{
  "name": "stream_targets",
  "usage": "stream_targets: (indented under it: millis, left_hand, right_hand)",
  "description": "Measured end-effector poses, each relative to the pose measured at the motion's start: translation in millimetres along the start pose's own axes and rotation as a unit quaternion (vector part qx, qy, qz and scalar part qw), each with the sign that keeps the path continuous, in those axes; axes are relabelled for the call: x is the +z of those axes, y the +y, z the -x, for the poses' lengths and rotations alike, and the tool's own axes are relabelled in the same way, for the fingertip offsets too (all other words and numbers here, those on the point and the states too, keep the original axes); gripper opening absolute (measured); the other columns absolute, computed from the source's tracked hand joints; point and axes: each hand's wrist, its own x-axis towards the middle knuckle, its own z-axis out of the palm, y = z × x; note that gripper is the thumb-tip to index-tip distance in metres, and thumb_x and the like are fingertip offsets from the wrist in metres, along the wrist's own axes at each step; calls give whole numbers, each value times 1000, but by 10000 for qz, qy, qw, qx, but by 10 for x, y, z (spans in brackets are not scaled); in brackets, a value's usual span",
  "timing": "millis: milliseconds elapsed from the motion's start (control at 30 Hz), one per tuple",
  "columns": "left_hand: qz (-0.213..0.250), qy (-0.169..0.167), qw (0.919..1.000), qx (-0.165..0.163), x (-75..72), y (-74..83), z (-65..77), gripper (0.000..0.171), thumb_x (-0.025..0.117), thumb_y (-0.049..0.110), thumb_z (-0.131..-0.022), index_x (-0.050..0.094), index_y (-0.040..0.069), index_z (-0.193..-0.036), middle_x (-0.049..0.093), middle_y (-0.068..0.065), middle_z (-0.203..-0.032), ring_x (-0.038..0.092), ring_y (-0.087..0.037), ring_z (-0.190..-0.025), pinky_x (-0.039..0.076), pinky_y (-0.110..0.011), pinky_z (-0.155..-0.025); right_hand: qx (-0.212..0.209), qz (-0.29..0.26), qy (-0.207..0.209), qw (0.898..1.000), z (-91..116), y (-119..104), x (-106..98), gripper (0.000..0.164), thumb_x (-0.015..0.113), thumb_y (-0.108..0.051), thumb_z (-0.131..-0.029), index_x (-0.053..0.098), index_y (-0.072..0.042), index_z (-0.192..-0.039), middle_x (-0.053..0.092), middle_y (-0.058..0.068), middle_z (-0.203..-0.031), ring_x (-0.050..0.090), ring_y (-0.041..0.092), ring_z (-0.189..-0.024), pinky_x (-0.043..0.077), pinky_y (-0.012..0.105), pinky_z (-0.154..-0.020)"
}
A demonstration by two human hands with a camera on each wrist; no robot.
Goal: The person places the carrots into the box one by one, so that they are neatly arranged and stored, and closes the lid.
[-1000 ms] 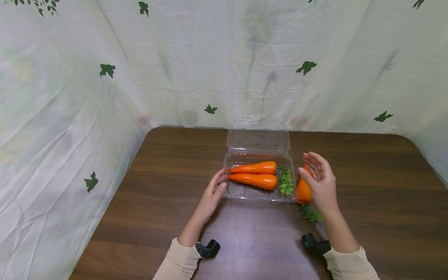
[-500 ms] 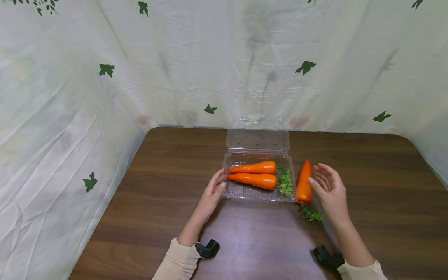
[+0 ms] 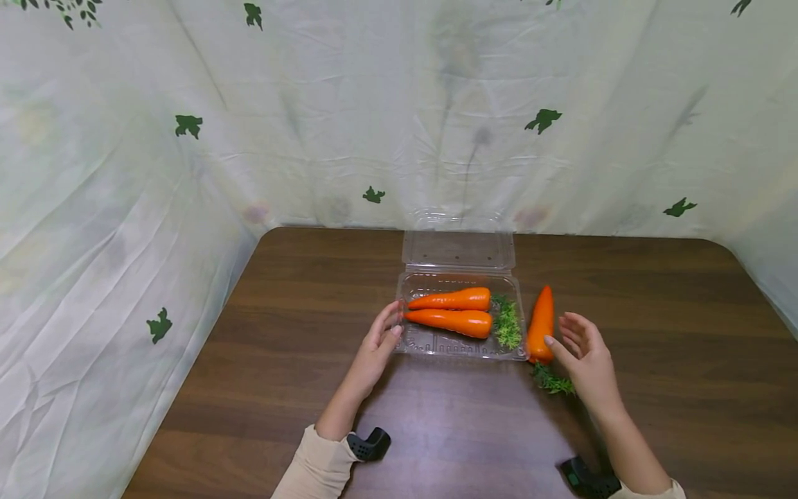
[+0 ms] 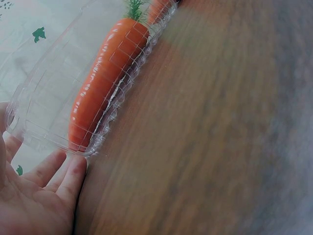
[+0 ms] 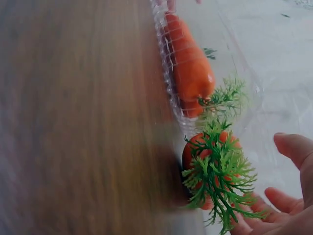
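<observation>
The right grip (image 3: 586, 355), a bare hand, is wide: thumb and fingers stand apart, holding nothing, at the right side of the loose carrot (image 3: 539, 331). The thumb tip is close to that carrot; whether it touches, I cannot tell. The left grip (image 3: 377, 338) is also fairly wide, its fingertips resting against the left end of the clear box (image 3: 430, 344).

The loose carrot lies on the tabletop (image 3: 299, 388) just right of the box, tip pointing away from the person, leaves (image 3: 552, 380) toward them. Inside the box, the far carrot (image 3: 458, 299) and the near carrot (image 3: 454, 323) lie side by side, tips to the left, with greens (image 3: 508, 326) at the right end. The lid (image 3: 459, 251) is open at the far side, in front of a pale cloth (image 3: 349, 104) with dark green leaf shapes. A black device (image 3: 370, 443) sits at the left wrist, by a beige sleeve (image 3: 316, 463).
</observation>
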Motion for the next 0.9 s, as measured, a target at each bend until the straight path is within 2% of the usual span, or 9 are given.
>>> stream_targets:
  millis: [300, 533, 667, 767, 900]
  left_hand:
    - [45, 8, 10000, 12, 11, -1, -2, 48, 42, 8, -95, 25, 3, -140, 32, -28, -134, 37, -42, -119, 29, -48, -98]
    - [34, 2, 10000, 55, 12, -1, -6, 48, 42, 8, -95, 24, 2, -139, 32, -28, -134, 36, -42, -119, 29, -48, -98]
    - [9, 6, 10000, 25, 9, 6, -4, 48, 42, 8, -95, 25, 3, -140, 32, -28, -134, 36, -42, -119, 29, -48, -98]
    - [-2, 11, 10000, 27, 7, 10, -4, 48, 42, 8, -95, 25, 3, -140, 32, -28, -134, 36, -41, -119, 29, -47, -98]
    - [-1, 19, 10000, 50, 6, 13, -6, 48, 42, 7, -95, 25, 2, -139, 32, -28, -134, 36, -41, -119, 29, -46, -98]
  right_hand:
    - [100, 199, -199, 9996, 30, 103, 39, 57, 62, -17, -86, 34, 6, -129, 43, 22, -124, 42, 34, -113, 34, 7, -85]
    - [252, 646, -341, 9970, 54, 141, 59, 56, 62, -25, -85, 38, 1, -129, 44, 19, -127, 45, 32, -112, 34, 6, -80]
    - [356, 835, -384, 9951, 58, 144, 65, 59, 62, -29, -85, 38, 0, -131, 43, 20, -127, 45, 33, -112, 40, 26, -88]
    - [350, 952, -375, 9941, 51, 152, 73, 61, 62, -30, -85, 37, 1, -132, 43, 21, -126, 44, 34, -112, 37, 44, -89]
    - [340, 1151, -347, 9922, 37, 163, 83, 63, 64, -30, -83, 39, 1, -131, 44, 21, -124, 46, 34, -109, 38, 47, -88]
